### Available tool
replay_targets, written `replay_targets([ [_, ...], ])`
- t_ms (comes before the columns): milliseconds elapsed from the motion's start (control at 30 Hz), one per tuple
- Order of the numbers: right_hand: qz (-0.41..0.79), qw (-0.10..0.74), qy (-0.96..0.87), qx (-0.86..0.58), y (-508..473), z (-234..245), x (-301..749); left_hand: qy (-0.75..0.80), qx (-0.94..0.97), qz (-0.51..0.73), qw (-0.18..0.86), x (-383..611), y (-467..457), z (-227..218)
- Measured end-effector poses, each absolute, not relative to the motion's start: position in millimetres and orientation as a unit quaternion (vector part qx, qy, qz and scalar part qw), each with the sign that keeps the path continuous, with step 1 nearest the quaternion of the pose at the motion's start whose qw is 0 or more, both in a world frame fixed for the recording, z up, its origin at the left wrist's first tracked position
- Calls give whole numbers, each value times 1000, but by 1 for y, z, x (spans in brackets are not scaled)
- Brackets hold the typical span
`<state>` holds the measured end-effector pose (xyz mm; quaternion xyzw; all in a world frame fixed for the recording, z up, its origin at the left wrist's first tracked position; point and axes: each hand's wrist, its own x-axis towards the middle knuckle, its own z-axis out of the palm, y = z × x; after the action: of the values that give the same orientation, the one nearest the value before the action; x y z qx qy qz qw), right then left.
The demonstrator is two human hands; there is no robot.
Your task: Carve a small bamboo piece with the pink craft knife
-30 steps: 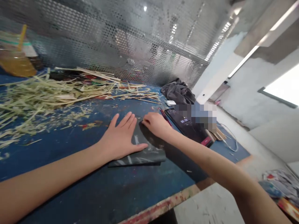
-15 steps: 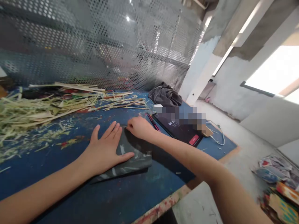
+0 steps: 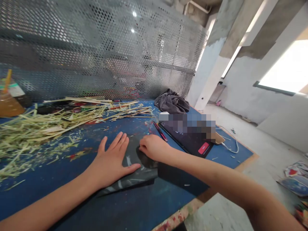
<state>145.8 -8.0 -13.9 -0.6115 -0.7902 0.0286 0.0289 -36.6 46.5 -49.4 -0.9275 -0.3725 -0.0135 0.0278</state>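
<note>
A dark, smudged sheet [image 3: 134,175] lies flat on the blue table [image 3: 144,205] in front of me. My left hand [image 3: 112,162] rests open on it, palm down with fingers together and thumb out. My right hand [image 3: 152,148] is curled on the sheet's far right part, knuckles up, fingertips tucked under and pressed to the sheet. Whether it holds anything is hidden.
A dark tablet [image 3: 190,142] with a red pen [image 3: 160,131] beside it lies to the right, a grey cloth [image 3: 172,102] behind it. Pale strips and shavings [image 3: 40,126] cover the left. An orange-filled container [image 3: 8,101] stands far left. Perforated metal screen [image 3: 108,51] at the back.
My right hand has slid back toward me along the sheet. The left hand stays flat on it. The camera has tilted, bringing the orange container back into view.
</note>
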Motion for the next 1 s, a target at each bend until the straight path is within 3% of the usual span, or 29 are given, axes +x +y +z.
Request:
replay_targets([
  [167, 19, 33, -778, -628, 40, -9, 131, -388, -921, 31, 21, -35, 39, -38],
  [467, 55, -3, -787, -615, -65, -12, 155, -373, -928, 16, 11, -38, 37, -41],
  [767, 47, 29, -774, -631, 41, -11, 124, -380, -925, 25, -7, -39, 36, -37],
  [1000, 57, 24, -786, -616, -61, -20, 150, -374, -927, -7, -1, -39, 37, -41],
])
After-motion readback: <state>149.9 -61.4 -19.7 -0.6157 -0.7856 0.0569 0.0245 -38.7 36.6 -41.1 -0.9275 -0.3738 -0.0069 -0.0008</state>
